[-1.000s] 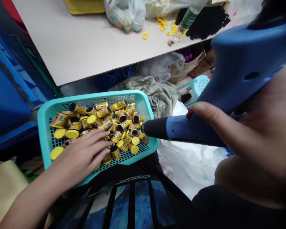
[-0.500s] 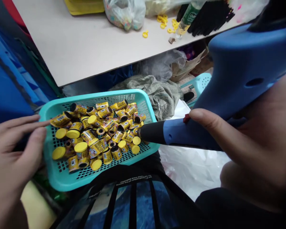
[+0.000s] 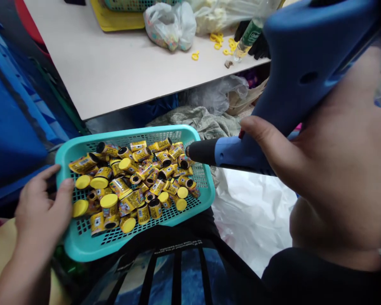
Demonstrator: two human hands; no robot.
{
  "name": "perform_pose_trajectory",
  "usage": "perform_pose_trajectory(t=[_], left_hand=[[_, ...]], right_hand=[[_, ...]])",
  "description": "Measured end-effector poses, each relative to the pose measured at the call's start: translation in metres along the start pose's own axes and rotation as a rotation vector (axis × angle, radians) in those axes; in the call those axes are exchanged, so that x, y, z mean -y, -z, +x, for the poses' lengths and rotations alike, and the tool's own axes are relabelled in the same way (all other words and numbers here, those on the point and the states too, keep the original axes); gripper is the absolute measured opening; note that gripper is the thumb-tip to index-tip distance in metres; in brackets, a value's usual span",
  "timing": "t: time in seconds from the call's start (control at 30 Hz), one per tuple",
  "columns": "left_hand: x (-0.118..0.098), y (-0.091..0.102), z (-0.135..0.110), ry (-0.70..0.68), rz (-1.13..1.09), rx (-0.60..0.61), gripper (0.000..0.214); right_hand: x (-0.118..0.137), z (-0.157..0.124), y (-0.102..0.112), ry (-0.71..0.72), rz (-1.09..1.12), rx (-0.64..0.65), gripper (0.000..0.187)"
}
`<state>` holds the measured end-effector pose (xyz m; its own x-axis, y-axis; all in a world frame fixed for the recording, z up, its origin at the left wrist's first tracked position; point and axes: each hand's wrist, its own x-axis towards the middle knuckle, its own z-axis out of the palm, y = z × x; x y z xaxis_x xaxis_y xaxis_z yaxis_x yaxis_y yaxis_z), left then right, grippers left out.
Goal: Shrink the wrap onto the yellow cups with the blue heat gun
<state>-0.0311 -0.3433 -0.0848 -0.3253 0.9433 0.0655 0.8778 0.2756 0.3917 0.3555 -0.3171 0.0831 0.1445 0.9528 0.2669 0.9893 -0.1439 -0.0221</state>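
Note:
A teal mesh basket (image 3: 82, 245) rests on my lap, filled with several small yellow-labelled jars (image 3: 136, 173), some with yellow lids. My left hand (image 3: 41, 212) grips the basket's left rim, thumb inside the edge. My right hand (image 3: 330, 161) is wrapped round the handle of a blue heat gun (image 3: 292, 72), index finger stretched along its body. The gun's black nozzle (image 3: 200, 152) points left over the basket's far right corner, just above the jars.
A pale tabletop (image 3: 120, 67) lies beyond the basket, with plastic bags (image 3: 171, 23), yellow rings (image 3: 220, 40), a bottle and a yellow tray on it. Under it are crumpled cloth and bags. White plastic sheeting (image 3: 254, 212) lies to the right. Blue crates stand at the left.
My left hand left the jars, swung out to the left and has taken hold of the basket's left rim. The heat gun rose a little, its nozzle nearer the jars at the back right.

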Motion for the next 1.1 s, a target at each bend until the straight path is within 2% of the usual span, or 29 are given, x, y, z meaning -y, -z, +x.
perform_pose_trajectory(t=[0.27, 0.47, 0.6, 0.73, 0.83, 0.93, 1.1], left_hand=[[-0.021, 0.005, 0.003, 0.129, -0.010, 0.050, 0.074], [-0.020, 0.004, 0.000, 0.091, -0.026, 0.033, 0.067], [-0.014, 0.001, -0.001, 0.095, -0.048, 0.019, 0.062], [-0.010, -0.002, 0.000, 0.099, -0.076, 0.026, 0.061], [-0.010, -0.003, 0.001, 0.092, -0.093, 0.031, 0.060], [-0.010, -0.004, 0.001, 0.087, -0.099, 0.029, 0.059], [-0.011, -0.005, 0.001, 0.086, -0.121, 0.034, 0.059]], right_hand=[[0.010, 0.014, -0.004, 0.020, -0.069, 0.037, 0.085], [0.024, 0.026, -0.006, -0.006, 0.013, 0.042, 0.081], [0.036, 0.031, -0.007, 0.045, 0.112, 0.125, 0.081], [0.048, 0.035, -0.010, 0.067, 0.077, 0.039, 0.081], [0.053, 0.037, -0.012, 0.056, 0.121, 0.069, 0.087], [0.056, 0.037, -0.011, 0.056, 0.132, 0.048, 0.092], [0.060, 0.036, -0.008, 0.107, 0.122, 0.014, 0.088]])
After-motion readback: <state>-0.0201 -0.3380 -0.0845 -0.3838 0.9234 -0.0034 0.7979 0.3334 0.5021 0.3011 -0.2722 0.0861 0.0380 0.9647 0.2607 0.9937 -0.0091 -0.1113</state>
